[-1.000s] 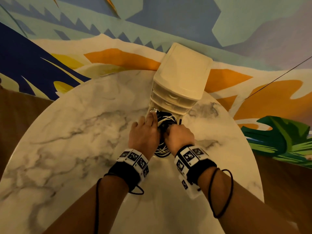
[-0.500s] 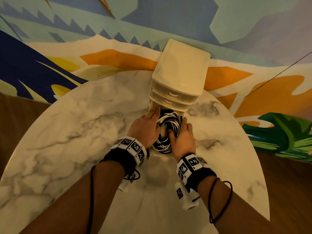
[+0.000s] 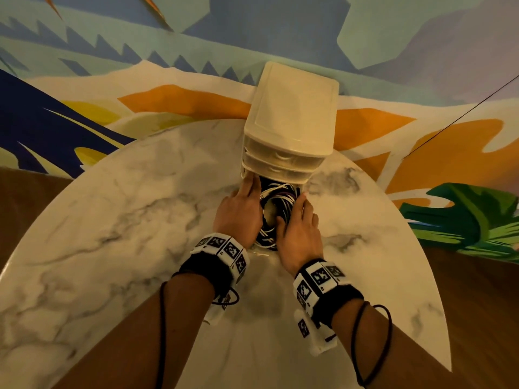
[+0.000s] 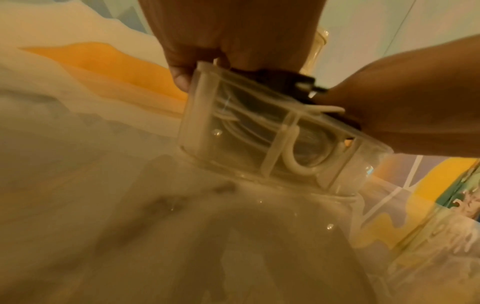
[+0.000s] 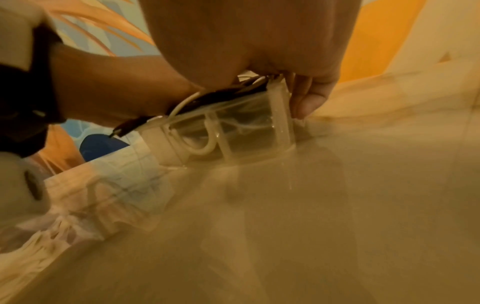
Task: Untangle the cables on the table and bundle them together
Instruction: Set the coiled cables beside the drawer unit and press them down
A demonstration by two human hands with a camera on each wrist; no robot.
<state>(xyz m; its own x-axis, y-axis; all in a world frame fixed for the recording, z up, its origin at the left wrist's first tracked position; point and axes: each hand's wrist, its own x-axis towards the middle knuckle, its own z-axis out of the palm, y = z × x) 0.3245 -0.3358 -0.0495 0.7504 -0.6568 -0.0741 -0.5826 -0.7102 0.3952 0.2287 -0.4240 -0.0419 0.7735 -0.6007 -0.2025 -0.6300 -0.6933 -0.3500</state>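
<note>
Marble table [image 3: 118, 248]: from the head view, coiled cables [image 3: 276, 200] lie in the open bottom drawer [image 4: 272, 131] of a cream drawer unit [image 3: 292, 119]. Left hand [image 3: 238, 217] and right hand [image 3: 300, 234] rest straight-fingered along the drawer's sides. Wrist views: fingers [image 5: 309, 102] flank its clear walls.

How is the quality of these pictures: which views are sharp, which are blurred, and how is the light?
Head view: fairly sharp, warm dim light, wide-angle bending at the edges; the cables in the open drawer are readable. Left wrist view: soft, the marble table is blurred, with small glints on the clear drawer. Right wrist view: the same amber cast, foreground smeared, only the right hand and drawer front are recognisable.
</note>
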